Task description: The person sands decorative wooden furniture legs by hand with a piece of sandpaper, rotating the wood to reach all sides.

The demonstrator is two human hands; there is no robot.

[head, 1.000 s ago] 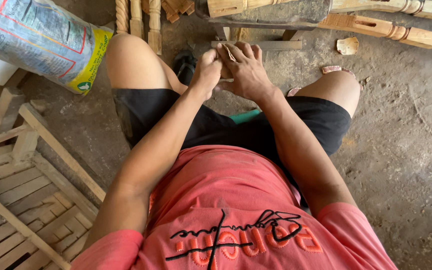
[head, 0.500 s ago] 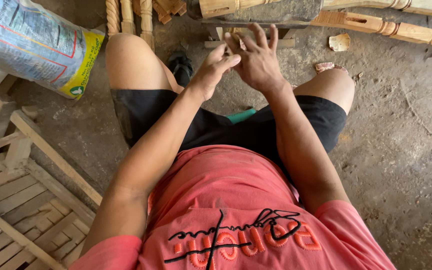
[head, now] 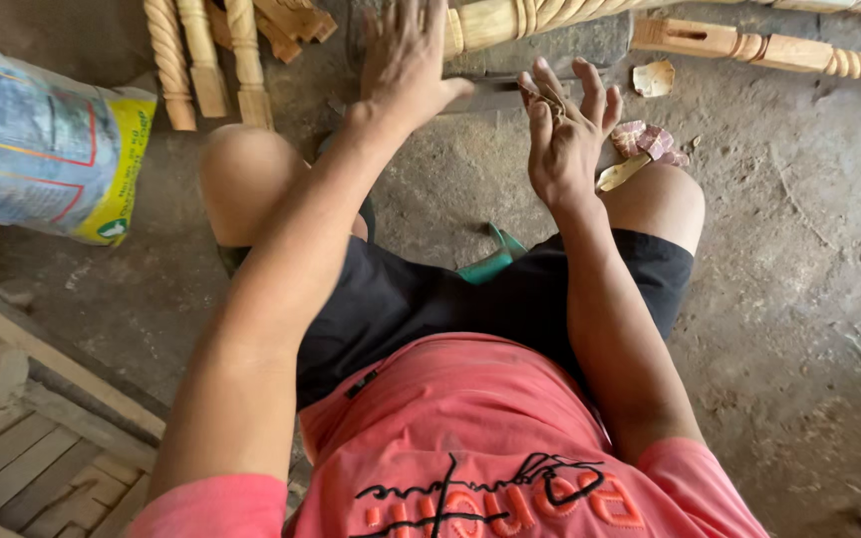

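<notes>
I sit on the ground in black shorts and a red shirt. My left hand (head: 406,60) is lifted with its fingers spread and holds nothing; it is near the end of a pale turned wooden post (head: 510,20) lying across the top. My right hand (head: 565,134) is raised over my right knee, fingers up. A small brown piece (head: 542,100) is pinched between its thumb and forefinger; I cannot tell what the piece is.
Three twisted wooden spindles (head: 201,60) lie at the top left, and a second turned post (head: 769,45) at the top right. A printed sack (head: 42,139) lies on the left, a slatted wooden frame (head: 22,428) at the bottom left. Wood chips (head: 655,78) and a reddish lump (head: 645,139) lie by my knee.
My hands were together in front of my knees. They have come apart: the left hand has lifted up and forward and opened, while the right keeps the small piece.
</notes>
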